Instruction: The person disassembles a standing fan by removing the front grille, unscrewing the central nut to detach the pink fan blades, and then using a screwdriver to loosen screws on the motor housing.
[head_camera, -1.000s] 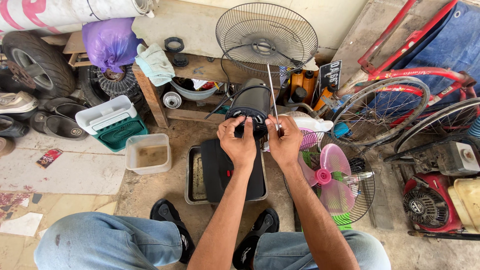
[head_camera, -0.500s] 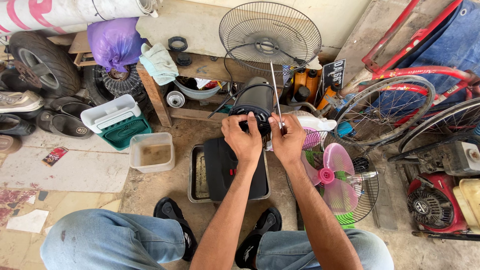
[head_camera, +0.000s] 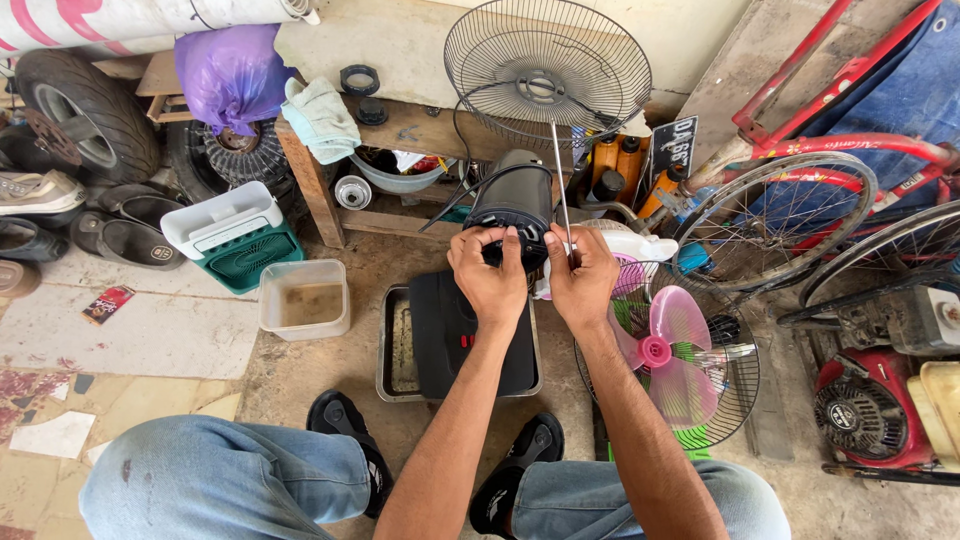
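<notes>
My left hand (head_camera: 490, 282) grips the front of a dark grey fan motor housing (head_camera: 512, 200), which stands over a black fan base (head_camera: 452, 335) lying in a metal tray (head_camera: 392, 345). My right hand (head_camera: 583, 280) presses against the motor's right side and holds a long thin metal rod (head_camera: 560, 178) that points up and away. A black cable runs from the motor towards the shelf behind. What the fingers touch on the motor face is hidden.
A wire fan guard (head_camera: 547, 70) leans on the wall behind. A pink fan blade (head_camera: 668, 345) lies in another guard at right. A clear tub (head_camera: 304, 298), a green-white box (head_camera: 236, 237), tyres, bicycle wheels (head_camera: 770, 225) and a red engine (head_camera: 868, 410) surround me.
Both hands stay on the motor with only slight shifts of the fingers; the rod keeps its upright tilt. The view has drifted a little.
</notes>
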